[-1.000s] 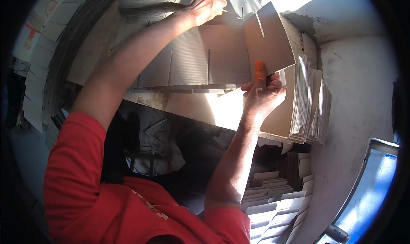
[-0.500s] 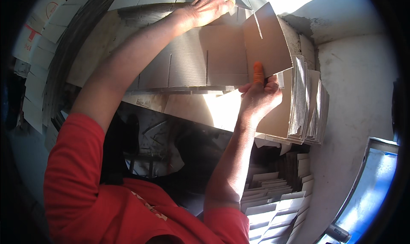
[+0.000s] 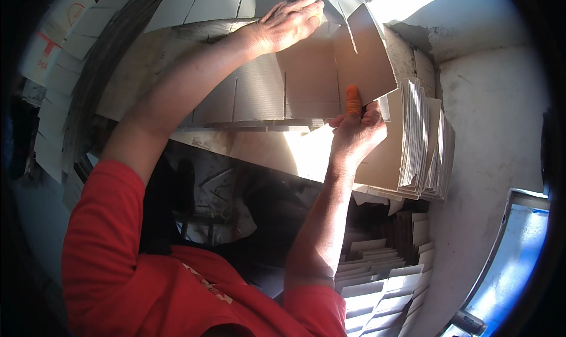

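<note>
Slotted cardboard strips stand crossed on the board in front of me. The near brown strip (image 3: 253, 95) runs left to right with narrow upright slots. At its right end a cardboard panel (image 3: 368, 57) stands at an angle, with one slot cut from its top edge. My right hand (image 3: 359, 138), an orange cover on one finger, is closed on the lower edge where the strip and panel meet. My left hand (image 3: 289, 25) reaches over the near strip, its fingers bent and closed against a paler slotted strip (image 3: 209, 1) behind; the fingertips are partly hidden.
Stacks of flat cardboard sheets (image 3: 413, 139) stand at the right, beside a pale wall (image 3: 486, 119). More slotted cardboard pieces (image 3: 383, 290) are piled below right, and others (image 3: 65, 60) at the far left. A blue panel (image 3: 513, 254) is at the right edge.
My left hand has come slightly nearer, and the paler strip behind shows lower in view. The angled panel has shifted a little left; my right hand has barely moved.
</note>
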### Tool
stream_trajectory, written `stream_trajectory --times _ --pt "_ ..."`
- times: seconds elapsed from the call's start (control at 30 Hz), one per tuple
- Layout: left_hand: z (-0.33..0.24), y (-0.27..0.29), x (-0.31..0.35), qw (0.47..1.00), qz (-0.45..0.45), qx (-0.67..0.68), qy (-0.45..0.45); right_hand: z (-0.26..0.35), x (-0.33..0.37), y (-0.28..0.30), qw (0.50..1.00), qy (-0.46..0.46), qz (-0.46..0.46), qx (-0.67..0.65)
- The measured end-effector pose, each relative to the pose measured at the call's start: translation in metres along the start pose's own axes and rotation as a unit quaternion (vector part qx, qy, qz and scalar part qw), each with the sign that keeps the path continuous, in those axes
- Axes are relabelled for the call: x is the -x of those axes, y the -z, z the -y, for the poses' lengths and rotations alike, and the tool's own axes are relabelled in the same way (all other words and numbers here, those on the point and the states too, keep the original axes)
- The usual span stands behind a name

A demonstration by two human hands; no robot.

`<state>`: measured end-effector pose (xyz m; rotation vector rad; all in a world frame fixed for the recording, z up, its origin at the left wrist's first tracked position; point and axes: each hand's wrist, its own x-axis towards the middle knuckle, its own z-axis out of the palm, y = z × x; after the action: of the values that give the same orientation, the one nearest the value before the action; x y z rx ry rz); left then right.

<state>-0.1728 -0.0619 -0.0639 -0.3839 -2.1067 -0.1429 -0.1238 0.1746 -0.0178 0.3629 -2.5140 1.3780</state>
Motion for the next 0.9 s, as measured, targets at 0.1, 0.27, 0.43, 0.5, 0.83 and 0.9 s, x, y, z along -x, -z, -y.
stream_trajectory --times 0.1,0.27,0.43,0.5,0.83,0.9 --pt "-0.019 0.005 -0.003 0.999 0.035 0.027 0.025 -0.002 0.000 0.000 0.999 0.032 0.002 -0.020" --pt "-0.043 0.032 -0.004 0.996 0.085 0.031 0.003 0.000 0.001 -0.002 0.999 0.049 -0.017 -0.014" --pt "-0.055 0.039 -0.004 0.998 0.014 0.055 -0.005 0.002 0.005 -0.004 0.995 0.092 -0.012 -0.029" --pt "-0.057 0.041 -0.003 0.997 -0.009 0.078 0.012 0.008 0.007 -0.004 0.996 0.085 -0.004 -0.020" --pt "-0.048 0.077 -0.001 0.999 0.001 0.000 -0.042 0.031 0.014 0.009 0.985 0.043 0.075 -0.147" --pt "-0.048 0.081 -0.001 0.999 0.014 -0.001 -0.039 0.027 0.014 0.007 0.985 0.059 0.071 -0.144"
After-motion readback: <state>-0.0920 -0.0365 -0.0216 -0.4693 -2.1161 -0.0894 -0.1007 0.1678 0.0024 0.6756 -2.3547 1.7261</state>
